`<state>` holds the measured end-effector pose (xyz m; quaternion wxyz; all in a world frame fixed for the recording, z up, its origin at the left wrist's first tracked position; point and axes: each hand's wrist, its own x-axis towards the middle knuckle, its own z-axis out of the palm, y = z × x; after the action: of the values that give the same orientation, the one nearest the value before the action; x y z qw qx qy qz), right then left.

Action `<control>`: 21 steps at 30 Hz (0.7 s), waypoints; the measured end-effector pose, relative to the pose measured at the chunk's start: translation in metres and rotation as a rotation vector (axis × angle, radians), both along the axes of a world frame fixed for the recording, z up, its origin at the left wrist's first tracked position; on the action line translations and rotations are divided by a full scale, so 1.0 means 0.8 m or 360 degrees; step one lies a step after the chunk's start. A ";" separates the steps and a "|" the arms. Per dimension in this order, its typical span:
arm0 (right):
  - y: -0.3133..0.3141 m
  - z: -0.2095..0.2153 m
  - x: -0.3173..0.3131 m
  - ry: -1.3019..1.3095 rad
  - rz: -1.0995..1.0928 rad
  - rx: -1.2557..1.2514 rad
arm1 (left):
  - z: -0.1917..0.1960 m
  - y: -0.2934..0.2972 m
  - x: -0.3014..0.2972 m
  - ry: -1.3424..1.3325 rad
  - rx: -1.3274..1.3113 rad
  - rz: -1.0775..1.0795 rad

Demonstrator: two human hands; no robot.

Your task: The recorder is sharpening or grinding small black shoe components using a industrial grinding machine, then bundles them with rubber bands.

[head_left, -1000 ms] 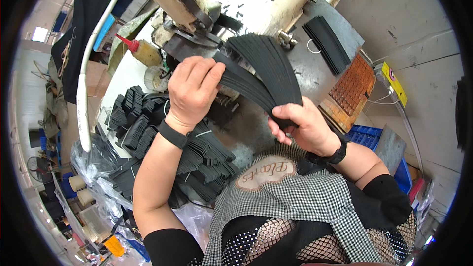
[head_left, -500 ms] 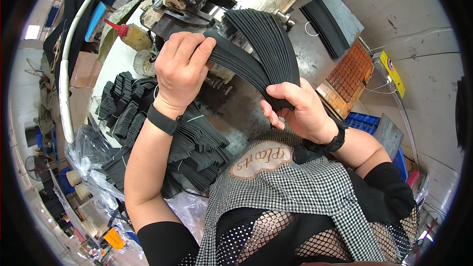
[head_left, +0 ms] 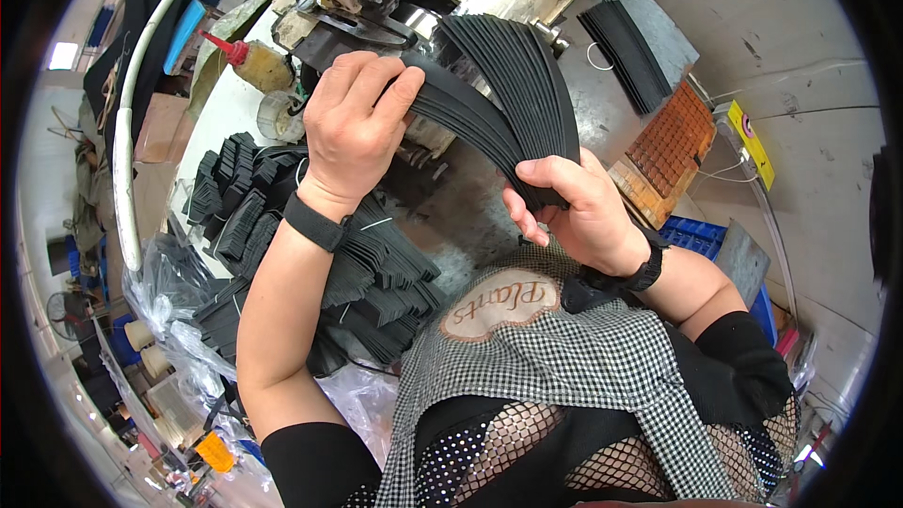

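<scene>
A fanned bundle of long, thin black strips is stretched between my hands in front of the machine. My right hand pinches the gathered lower end, thumb on top and fingers beneath. My left hand is closed on the upper ends of the left part of the bundle, close to the machine head. That part bows over to the right hand. The rest of the strips spread up and to the right, their far ends loose. My left fingertips are mostly hidden behind the strips.
Tied bundles of black strips are piled at the left, below a yellowish bottle with a red nozzle. Another tied bundle lies at the back right, beside a brown gridded block. A blue crate stands below that.
Both hands and the fanned strips have shifted very slightly to the right in the picture, along with the surroundings. Both grips look the same.
</scene>
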<state>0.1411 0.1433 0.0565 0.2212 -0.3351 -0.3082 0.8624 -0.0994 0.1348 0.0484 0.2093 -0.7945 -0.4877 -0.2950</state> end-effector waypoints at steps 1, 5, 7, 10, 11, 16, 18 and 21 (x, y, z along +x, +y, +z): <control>0.000 0.000 0.001 -0.0012 0.0005 -0.0007 | 0.000 0.000 0.000 -0.0001 0.0001 -0.0001; -0.002 -0.005 -0.001 -0.0011 0.0019 0.0002 | 0.000 -0.001 0.000 0.0014 -0.0029 0.0017; -0.004 -0.005 -0.001 0.0050 0.0047 0.0000 | 0.000 -0.002 -0.001 0.0027 -0.0036 0.0020; -0.004 -0.003 -0.001 0.0026 0.0033 -0.0002 | 0.001 -0.002 -0.002 0.0027 -0.0053 0.0010; -0.004 -0.003 -0.002 0.0027 0.0033 -0.0001 | 0.001 -0.001 -0.001 0.0021 -0.0054 0.0001; -0.003 -0.006 -0.002 -0.0012 0.0036 0.0026 | 0.000 0.001 -0.001 0.0035 -0.0038 -0.0002; -0.004 -0.004 -0.002 -0.0010 0.0039 0.0037 | -0.001 -0.001 -0.003 0.0041 -0.0029 0.0004; -0.006 -0.004 -0.001 -0.0006 0.0038 0.0046 | -0.001 -0.001 -0.002 0.0033 -0.0006 -0.0006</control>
<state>0.1406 0.1387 0.0531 0.2151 -0.3298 -0.3250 0.8598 -0.1007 0.1341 0.0478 0.2123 -0.7989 -0.4845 -0.2863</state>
